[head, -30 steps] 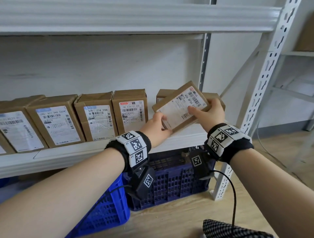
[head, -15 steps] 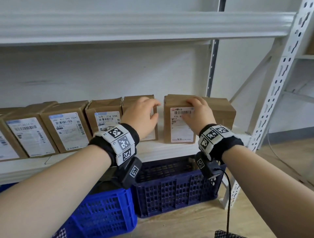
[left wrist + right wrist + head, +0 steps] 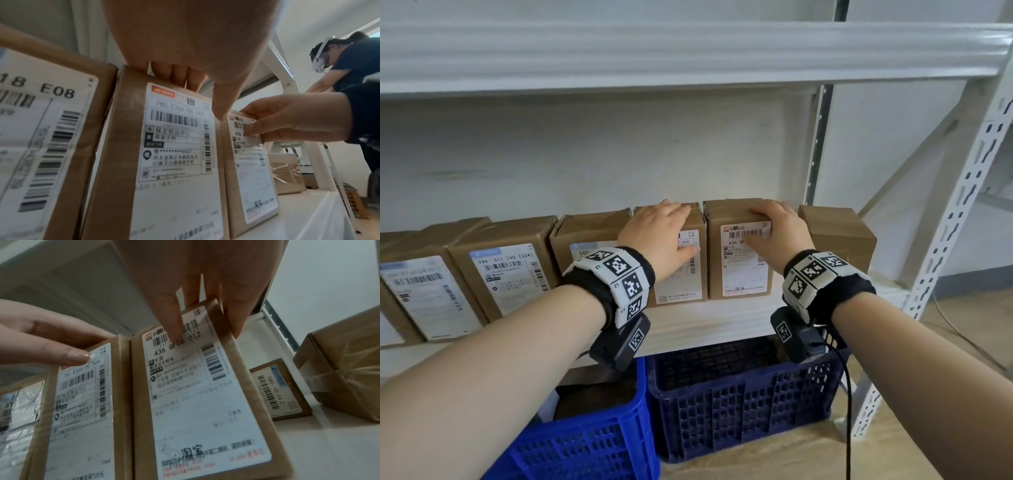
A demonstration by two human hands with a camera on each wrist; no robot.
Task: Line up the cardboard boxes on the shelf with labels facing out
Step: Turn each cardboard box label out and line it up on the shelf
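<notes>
A row of brown cardboard boxes stands on the white shelf (image 3: pixel 722 322), white labels facing out. My left hand (image 3: pixel 661 233) holds the box labelled 780 E266 (image 3: pixel 690 284), fingers over its top and thumb on the front. My right hand (image 3: pixel 777 233) holds the box labelled 436 QF06 (image 3: pixel 743 274) just to its right, with the thumb (image 3: pixel 174 318) pressed on the barcode. The two boxes stand upright, side by side and almost touching (image 3: pixel 127 402). At the right end stands a plain box (image 3: pixel 839 236) that shows no label.
Behind the 436 box, a small box labelled 580-10-24 (image 3: pixel 281 389) lies deeper on the shelf. Two blue crates (image 3: pixel 739 394) stand under the shelf. The white perforated upright (image 3: pixel 955 219) bounds the right end. Another shelf (image 3: pixel 688 51) runs overhead.
Both hands held the 436 box tilted in the air; it now stands upright beside the 780 box. My left hand has moved onto the 780 box.
</notes>
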